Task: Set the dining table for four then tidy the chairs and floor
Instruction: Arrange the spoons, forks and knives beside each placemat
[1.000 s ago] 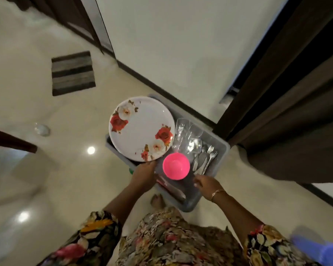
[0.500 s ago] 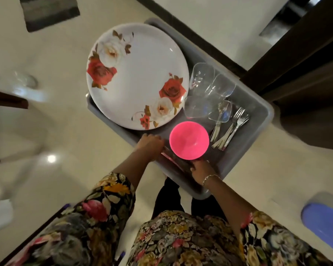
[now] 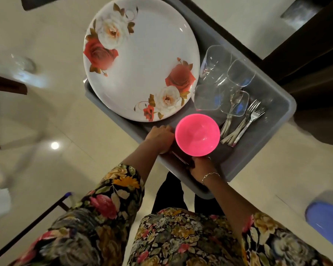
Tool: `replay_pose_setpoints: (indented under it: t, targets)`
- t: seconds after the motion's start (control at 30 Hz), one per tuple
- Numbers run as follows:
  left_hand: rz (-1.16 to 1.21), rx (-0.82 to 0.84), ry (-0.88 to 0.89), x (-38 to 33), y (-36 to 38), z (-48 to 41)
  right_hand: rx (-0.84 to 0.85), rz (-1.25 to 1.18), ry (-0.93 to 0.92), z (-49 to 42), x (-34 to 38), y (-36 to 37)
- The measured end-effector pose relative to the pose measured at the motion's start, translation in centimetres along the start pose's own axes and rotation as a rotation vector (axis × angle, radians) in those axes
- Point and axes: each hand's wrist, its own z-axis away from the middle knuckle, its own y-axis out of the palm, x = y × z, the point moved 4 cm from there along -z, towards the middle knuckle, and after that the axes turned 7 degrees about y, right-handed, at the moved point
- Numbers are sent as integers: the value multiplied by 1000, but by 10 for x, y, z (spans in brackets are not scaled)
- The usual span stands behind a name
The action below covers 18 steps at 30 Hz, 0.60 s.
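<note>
I carry a grey plastic tub (image 3: 273, 120) in front of my body. My left hand (image 3: 159, 138) grips its near rim on the left, and my right hand (image 3: 202, 168) grips the near rim further right, with a bracelet on the wrist. In the tub lies a white plate with red and white roses (image 3: 142, 60), overhanging the left side. A pink bowl (image 3: 197, 135) sits near my hands. Several clear square glasses (image 3: 222, 79) stand at the right, with forks and spoons (image 3: 240, 125) beside them.
Glossy cream floor tiles (image 3: 69, 120) spread below. A dark wooden post (image 3: 6, 85) juts in at the left. A dark stick with a blue tip (image 3: 46, 212) lies low left. A blue plastic object (image 3: 327, 217) sits at the right edge. Dark curtain or door (image 3: 308, 54) is upper right.
The tub and its contents have come much closer and larger in view, as my head tilts down over them. Both hands keep their hold on the near rim.
</note>
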Motion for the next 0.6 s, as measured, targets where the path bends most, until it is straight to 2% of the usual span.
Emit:
replay_pose_setpoints:
  t: [0.23, 0.6]
  targets:
    - [-19, 63, 67, -2, -2, 6, -14, -47, -11, 2, 3, 1]
    - [77, 169, 74, 4, -6, 5, 104, -196, -43, 7, 4, 0]
